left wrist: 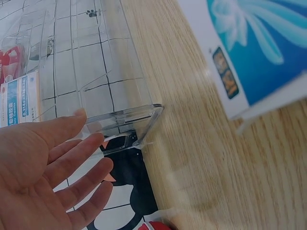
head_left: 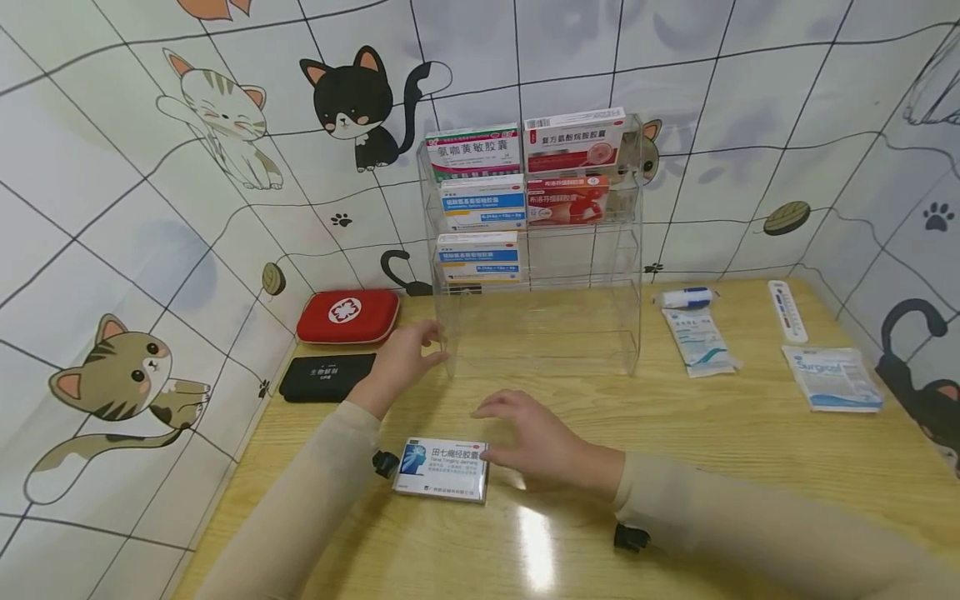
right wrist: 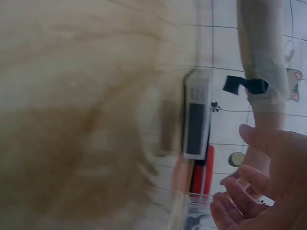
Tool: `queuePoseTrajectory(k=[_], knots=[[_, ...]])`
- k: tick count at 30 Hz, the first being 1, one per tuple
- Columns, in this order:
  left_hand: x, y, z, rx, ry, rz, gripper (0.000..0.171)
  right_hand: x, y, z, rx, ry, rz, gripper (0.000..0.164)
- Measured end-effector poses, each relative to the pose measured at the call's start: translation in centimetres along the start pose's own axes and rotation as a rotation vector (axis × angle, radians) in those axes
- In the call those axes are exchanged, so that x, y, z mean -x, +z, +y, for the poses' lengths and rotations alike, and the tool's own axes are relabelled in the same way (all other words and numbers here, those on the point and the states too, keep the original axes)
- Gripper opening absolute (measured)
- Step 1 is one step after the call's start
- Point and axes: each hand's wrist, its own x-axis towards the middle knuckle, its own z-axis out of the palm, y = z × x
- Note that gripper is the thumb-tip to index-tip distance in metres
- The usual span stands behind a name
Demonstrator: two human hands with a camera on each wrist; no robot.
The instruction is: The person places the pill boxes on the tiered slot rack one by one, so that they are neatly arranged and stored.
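In the head view, my left hand (head_left: pixel 401 367) is at the lower left side of a clear acrylic display rack (head_left: pixel 637 329). Its fingers and thumb are extended right by the side panel, with nothing gripped between them. The left wrist view shows the same relaxed fingers beside the rack's bottom corner (left wrist: pixel 156 109). A white and blue capsule medicine box (head_left: pixel 442 471) lies flat on the table in front of the rack. My right hand (head_left: pixel 536 433) hovers by the box's right end, its thumb overlapping the edge in this view and its fingers loosely spread.
Several medicine boxes (head_left: pixel 480 204) fill the rack's upper shelves. A red first-aid case (head_left: pixel 348 317) and a black pouch (head_left: pixel 322 377) lie left of it. To the right are a white-blue tube (head_left: pixel 686 297), a packet (head_left: pixel 697 340), a thermometer (head_left: pixel 787 311) and a surgical mask pack (head_left: pixel 832 379).
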Motion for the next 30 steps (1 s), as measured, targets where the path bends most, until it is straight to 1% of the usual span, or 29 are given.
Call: queuePoseTrajectory(k=[3,6,9,12,15,17,20,23,26,27,30], knots=[[0.0,0.0,0.1,0.003,0.003,-0.003,0.052,0.3,1.1,0.2,0.008,0.043,-0.044,0.056],[0.0,0.0,0.1,-0.003,-0.001,-0.004,0.053,0.3,2.1,0.5,0.033,0.064,-0.066,0.062],[0.0,0.0,0.2,-0.009,-0.008,-0.005,0.053,0.4,2.9,0.8,0.073,0.063,-0.095,0.071],[0.0,0.0,0.2,-0.015,-0.002,-0.005,0.052,0.4,3.4,1.0,0.131,0.052,-0.113,0.078],[0.0,-0.1,-0.1,-0.019,-0.001,0.003,0.051,0.3,3.7,1.0,0.160,0.035,-0.118,0.078],[0.0,-0.1,-0.2,-0.020,0.000,0.009,0.051,0.3,3.7,0.9,0.152,0.029,-0.121,0.075],[0.0,0.0,-0.4,-0.018,0.006,0.008,0.051,0.5,3.7,0.6,0.119,0.036,-0.117,0.070],[-0.1,0.0,-0.4,-0.014,0.020,0.003,0.051,0.9,3.4,0.5,0.045,0.063,-0.093,0.062],[-0.1,0.0,-0.4,-0.010,0.018,0.003,0.050,1.3,3.2,0.5,-0.090,0.094,-0.064,0.046],[-0.1,0.0,-0.3,-0.011,0.016,0.002,0.049,1.5,3.1,0.5,-0.135,0.103,-0.055,0.043],[-0.1,-0.1,-0.2,-0.015,0.013,-0.004,0.050,1.9,3.0,0.6,-0.186,0.120,-0.036,0.044]])
